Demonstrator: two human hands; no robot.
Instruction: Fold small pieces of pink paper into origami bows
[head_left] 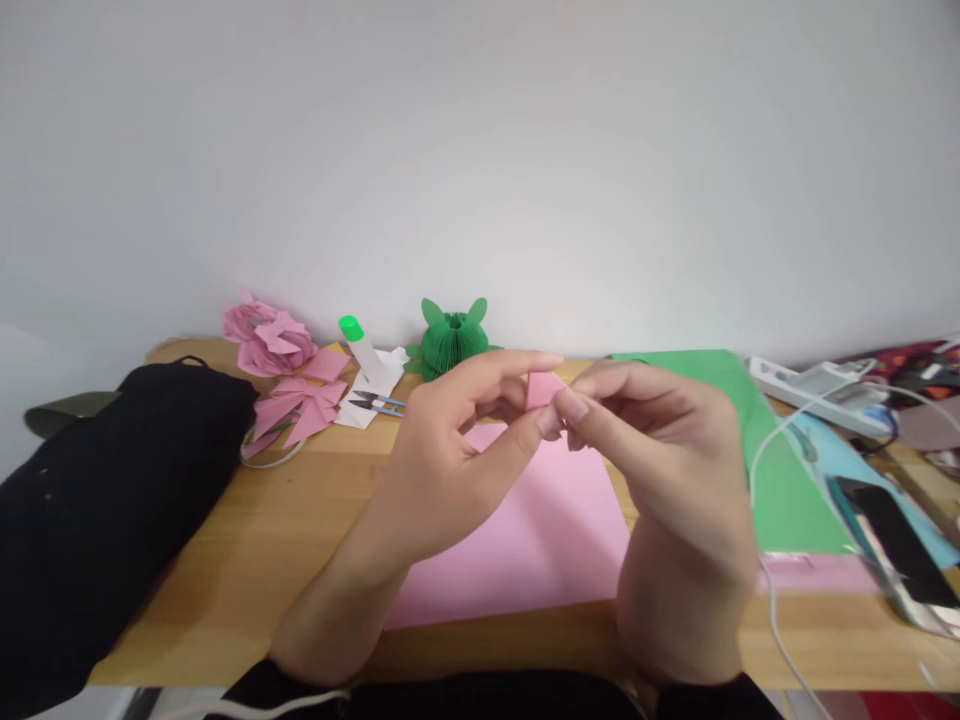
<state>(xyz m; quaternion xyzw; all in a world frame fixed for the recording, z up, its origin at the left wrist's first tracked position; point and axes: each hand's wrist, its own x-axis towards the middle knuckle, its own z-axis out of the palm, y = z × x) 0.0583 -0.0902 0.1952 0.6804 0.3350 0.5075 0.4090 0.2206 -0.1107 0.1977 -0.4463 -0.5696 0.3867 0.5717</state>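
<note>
Between both hands, above the table, is a small folded piece of pink paper [543, 389]. My left hand [457, 450] pinches its lower edge with thumb and fingers, the index finger reaching out over the top. The thumb and fingertips of my right hand [660, 440] are closed on the paper's right corner. Part of the paper is hidden behind the fingers. Below the hands a large sheet of pink paper [517, 540] lies flat on the wooden table [300, 510].
Behind stand a green paper ball figure [454, 345] and a glue stick [361, 348], with thread snips [379, 403] beside it. Pink paper flowers [270, 340] lie left, near black fabric [127, 500]. Right are green paper [787, 480], a power strip [821, 395], a phone [896, 540] and a white cable [772, 610].
</note>
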